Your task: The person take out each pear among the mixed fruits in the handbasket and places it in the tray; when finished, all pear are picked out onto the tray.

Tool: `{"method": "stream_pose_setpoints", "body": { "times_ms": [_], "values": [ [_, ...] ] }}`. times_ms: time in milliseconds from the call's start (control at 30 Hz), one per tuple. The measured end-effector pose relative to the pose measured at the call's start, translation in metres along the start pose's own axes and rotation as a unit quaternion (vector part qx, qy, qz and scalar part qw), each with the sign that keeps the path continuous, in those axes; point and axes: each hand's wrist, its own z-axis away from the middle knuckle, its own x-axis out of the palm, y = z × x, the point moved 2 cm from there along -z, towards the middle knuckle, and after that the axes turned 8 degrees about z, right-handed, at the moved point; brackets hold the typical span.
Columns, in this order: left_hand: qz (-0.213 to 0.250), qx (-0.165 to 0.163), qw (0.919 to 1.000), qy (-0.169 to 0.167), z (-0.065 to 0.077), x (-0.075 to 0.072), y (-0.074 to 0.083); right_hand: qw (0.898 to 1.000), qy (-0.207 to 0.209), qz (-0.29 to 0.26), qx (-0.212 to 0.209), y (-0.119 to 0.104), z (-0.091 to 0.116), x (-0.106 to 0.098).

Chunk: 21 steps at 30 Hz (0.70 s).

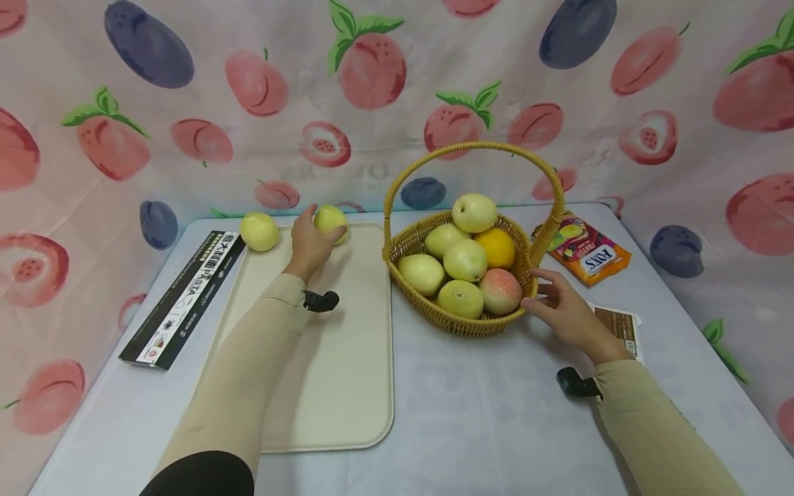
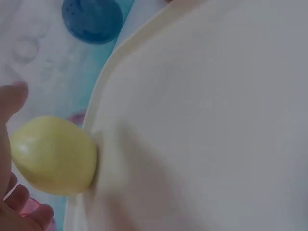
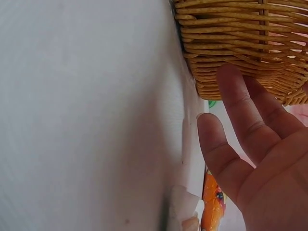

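Observation:
At the far edge of the cream tray (image 1: pixel 335 386), my left hand (image 1: pixel 310 244) is spread around a smooth yellow-green fruit (image 1: pixel 330 222). In the left wrist view, the thumb stands apart from this fruit (image 2: pixel 55 155), with loosely bent fingers (image 2: pixel 19 207) on its other side. A second yellow-green fruit (image 1: pixel 259 231) sits at the tray's far left corner. My right hand (image 1: pixel 573 313) is at the right side of a woven basket (image 1: pixel 459 324). Its extended fingers (image 3: pixel 238 103) lie against the outer wall in the right wrist view, thumb near the rim.
Inside the basket are several pale green fruits (image 1: pixel 465 260), an orange (image 1: pixel 498 248) and a peach (image 1: pixel 501 291), under a tall arched handle (image 1: pixel 477 146). A black pasta box (image 1: pixel 186 296) lies left of the tray. Behind my right hand are an orange-red snack packet (image 1: pixel 589 251) and a brown-and-white packet (image 1: pixel 620 331).

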Motion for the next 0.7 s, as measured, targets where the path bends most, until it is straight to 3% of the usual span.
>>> {"method": "stream_pose_setpoints", "body": {
  "times_ms": [267,500,700],
  "values": [
    [-0.008,0.03,0.9964,-0.079,0.025,-0.015,0.014,1.0,0.001,0.001,0.002,-0.002,0.001,0.0],
    [-0.021,0.107,0.9855,-0.13,0.066,-0.018,0.03,1.0,-0.002,-0.001,-0.002,-0.002,0.001,0.0],
    [-0.006,0.153,0.9743,-0.165,0.095,-0.012,0.051,1.0,-0.005,0.002,0.004,-0.001,-0.001,-0.001]
  ]
}}
